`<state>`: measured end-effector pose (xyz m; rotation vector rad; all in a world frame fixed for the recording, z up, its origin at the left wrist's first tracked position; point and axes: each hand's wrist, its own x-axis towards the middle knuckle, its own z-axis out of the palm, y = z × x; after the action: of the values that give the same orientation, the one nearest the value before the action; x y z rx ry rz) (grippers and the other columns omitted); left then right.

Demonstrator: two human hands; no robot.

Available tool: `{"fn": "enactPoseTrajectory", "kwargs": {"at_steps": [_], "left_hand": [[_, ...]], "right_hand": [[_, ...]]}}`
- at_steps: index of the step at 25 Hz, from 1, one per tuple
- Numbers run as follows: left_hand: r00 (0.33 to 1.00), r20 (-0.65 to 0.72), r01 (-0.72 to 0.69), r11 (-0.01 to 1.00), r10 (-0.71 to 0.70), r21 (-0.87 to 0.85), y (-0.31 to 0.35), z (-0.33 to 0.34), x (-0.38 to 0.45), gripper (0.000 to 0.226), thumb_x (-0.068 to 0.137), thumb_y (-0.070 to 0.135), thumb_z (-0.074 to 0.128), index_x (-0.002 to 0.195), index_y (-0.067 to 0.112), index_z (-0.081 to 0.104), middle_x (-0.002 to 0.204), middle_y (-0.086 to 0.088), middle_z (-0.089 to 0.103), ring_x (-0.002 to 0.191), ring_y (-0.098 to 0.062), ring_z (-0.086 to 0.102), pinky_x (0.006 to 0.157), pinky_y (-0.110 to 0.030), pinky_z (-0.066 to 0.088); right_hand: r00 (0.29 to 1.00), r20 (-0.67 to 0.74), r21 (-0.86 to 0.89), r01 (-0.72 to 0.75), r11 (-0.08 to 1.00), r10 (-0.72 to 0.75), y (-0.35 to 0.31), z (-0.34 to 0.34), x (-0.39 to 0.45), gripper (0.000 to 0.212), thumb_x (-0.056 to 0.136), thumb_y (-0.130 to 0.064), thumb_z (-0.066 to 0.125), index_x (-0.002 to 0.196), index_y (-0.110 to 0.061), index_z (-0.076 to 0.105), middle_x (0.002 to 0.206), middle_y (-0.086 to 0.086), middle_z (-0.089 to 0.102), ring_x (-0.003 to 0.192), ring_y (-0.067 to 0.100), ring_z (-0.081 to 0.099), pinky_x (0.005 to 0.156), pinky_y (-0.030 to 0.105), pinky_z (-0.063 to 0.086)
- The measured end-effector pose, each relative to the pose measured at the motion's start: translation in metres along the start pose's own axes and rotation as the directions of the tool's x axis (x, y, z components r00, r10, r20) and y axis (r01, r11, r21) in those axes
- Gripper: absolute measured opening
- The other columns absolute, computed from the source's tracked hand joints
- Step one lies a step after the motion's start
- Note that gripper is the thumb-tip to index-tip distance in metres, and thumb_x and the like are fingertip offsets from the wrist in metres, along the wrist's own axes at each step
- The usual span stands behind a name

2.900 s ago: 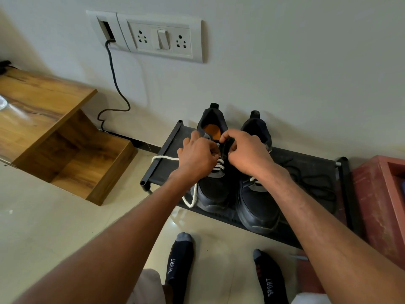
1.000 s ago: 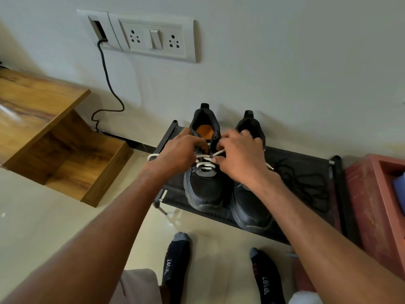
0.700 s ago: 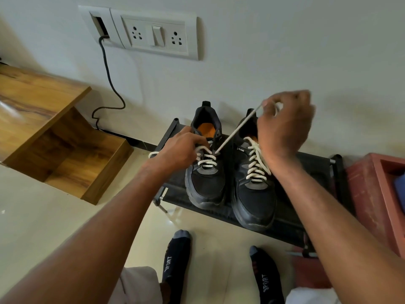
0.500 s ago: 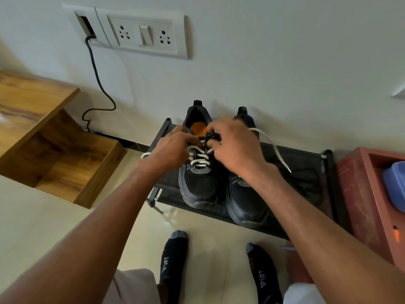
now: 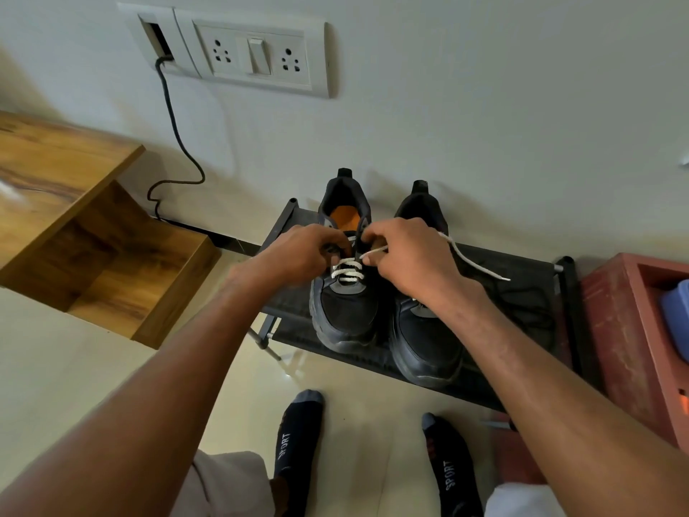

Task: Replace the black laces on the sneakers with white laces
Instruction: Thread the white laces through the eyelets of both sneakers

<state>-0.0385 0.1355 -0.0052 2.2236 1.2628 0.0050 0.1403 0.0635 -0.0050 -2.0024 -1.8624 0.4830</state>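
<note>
A: Status on the relace?

B: You're mid-way up the left sneaker (image 5: 345,292). Lower eyelets carry the white lace (image 5: 348,271) in about three crossings; the top eyelets near the tongue aren't threaded yet, as far as I can see past your hands.

A: Hands?

B: Your right hand (image 5: 408,261) pinches one end of the white lace just above the crossings, fingers curled round it. The free tail runs over the back of that hand and trails right across the shoe rack (image 5: 529,270). Your left hand (image 5: 298,255) is curled at the left eyelet row, touching the shoe. It looks like it's gripping the other lace end, but I can't tell; the fingers hide it.

A: Right sneaker?

B: The right sneaker (image 5: 425,330) stands just beside the left one, touching it, both on the rack against the wall. Your right wrist covers its lacing, so I can't confirm it from here.

A: Old laces?

B: Black laces (image 5: 529,304) lie loose on the rack, right of the shoes. So they're out of at least one shoe.

A: What's left?

B: My read: finish the top eyelets on the left shoe, even out the ends, tie off. Then check the right shoe. Watch that the trailing tail doesn't snag on the rack frame when you pull through.
</note>
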Motion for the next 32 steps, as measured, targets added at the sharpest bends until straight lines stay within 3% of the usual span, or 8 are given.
{"fn": "enactPoseTrajectory", "kwargs": {"at_steps": [8, 11, 15, 19, 23, 27, 30, 32], "left_hand": [[0.998, -0.068, 0.010, 1.000, -0.008, 0.029, 0.000, -0.004, -0.006, 0.035, 0.094, 0.007, 0.069, 0.116, 0.035, 0.075, 0.079, 0.017, 0.060, 0.077, -0.008, 0.059, 0.061, -0.021, 0.037], [0.993, -0.115, -0.012, 1.000, 0.014, 0.015, 0.001, -0.006, -0.008, 0.030, 0.099, 0.020, 0.067, 0.126, 0.034, 0.070, 0.094, 0.010, 0.063, 0.085, -0.008, 0.059, 0.066, -0.024, 0.039], [0.901, -0.420, 0.021, 0.978, -0.108, -0.206, 0.012, -0.015, -0.011, 0.017, 0.103, 0.036, 0.062, 0.105, 0.021, 0.070, 0.074, 0.010, 0.060, 0.064, -0.003, 0.057, 0.060, -0.025, 0.040], [0.937, -0.071, 0.162, 0.605, -0.342, -0.780, 0.030, -0.020, -0.020, 0.054, 0.111, 0.051, 0.037, 0.105, 0.007, 0.068, 0.074, -0.011, 0.074, 0.068, -0.025, 0.075, 0.072, -0.037, 0.057], [0.936, 0.134, 0.239, 0.307, -0.325, -0.921, 0.035, -0.016, -0.021, 0.085, 0.104, 0.070, 0.018, 0.103, 0.006, 0.073, 0.098, -0.018, 0.078, 0.094, -0.034, 0.077, 0.092, -0.047, 0.060], [0.963, 0.195, 0.207, 0.045, -0.188, -0.977, 0.032, -0.018, -0.019, 0.105, 0.093, 0.084, 0.009, 0.093, 0.002, 0.075, 0.104, -0.025, 0.076, 0.095, -0.036, 0.076, 0.084, -0.046, 0.058], [0.969, 0.241, 0.245, 0.062, -0.057, -0.968, 0.029, -0.017, -0.018, 0.113, 0.085, 0.091, 0.007, 0.132, 0.005, 0.062, 0.096, -0.019, 0.077, 0.084, -0.032, 0.075, 0.093, -0.051, 0.056], [0.970, 0.241, 0.241, 0.151, -0.022, -0.959, 0.026, -0.016, -0.016, 0.113, 0.083, 0.093, 0.009, 0.138, 0.007, 0.059, 0.091, -0.016, 0.075, 0.088, -0.034, 0.074, 0.098, -0.054, 0.055]], "right_hand": [[0.990, -0.060, -0.087, -0.134, 0.987, 0.129, 0.009, -0.002, 0.005, 0.008, 0.095, -0.030, 0.076, 0.101, -0.029, 0.080, 0.090, -0.005, 0.076, 0.081, 0.016, 0.070, 0.072, 0.032, 0.056], [0.983, 0.167, 0.268, -0.121, 0.956, 0.078, -0.001, -0.011, 0.003, 0.018, 0.101, -0.013, 0.066, 0.109, -0.023, 0.079, 0.087, -0.005, 0.079, 0.067, -0.002, 0.068, 0.069, 0.024, 0.049], [0.913, 0.406, 0.685, -0.271, 0.676, -0.045, -0.011, -0.031, -0.004, 0.017, 0.103, -0.006, 0.063, 0.114, -0.012, 0.075, 0.099, 0.003, 0.081, 0.043, 0.006, 0.046, 0.047, 0.022, 0.032], [0.940, 0.338, 0.829, -0.274, 0.487, -0.048, -0.021, -0.033, -0.002, 0.019, 0.101, -0.017, 0.068, 0.119, -0.013, 0.073, 0.096, 0.011, 0.074, 0.046, 0.010, 0.051, 0.040, 0.020, 0.034], [0.920, 0.381, 0.877, -0.327, 0.353, -0.093, -0.033, -0.035, 0.000, 0.024, 0.110, -0.018, 0.050, 0.130, -0.012, 0.062, 0.086, 0.004, 0.071, 0.051, 0.016, 0.060, 0.040, 0.022, 0.040], [0.854, 0.455, 0.887, -0.410, 0.212, -0.252, -0.033, -0.040, -0.001, 0.037, 0.111, -0.016, 0.041, 0.147, -0.010, 0.046, 0.135, 0.002, 0.070, 0.061, 0.019, 0.069, 0.042, 0.021, 0.042], [0.858, 0.435, 0.900, -0.404, 0.165, -0.275, -0.028, -0.040, 0.003, 0.045, 0.112, -0.025, 0.039, 0.154, -0.008, 0.040, 0.150, 0.007, 0.060, 0.071, 0.019, 0.073, 0.044, 0.020, 0.044], [0.869, 0.431, 0.902, -0.409, 0.137, -0.243, -0.025, -0.043, 0.005, 0.043, 0.112, -0.023, 0.039, 0.152, -0.006, 0.044, 0.146, 0.008, 0.063, 0.072, 0.019, 0.074, 0.042, 0.020, 0.046]]}}
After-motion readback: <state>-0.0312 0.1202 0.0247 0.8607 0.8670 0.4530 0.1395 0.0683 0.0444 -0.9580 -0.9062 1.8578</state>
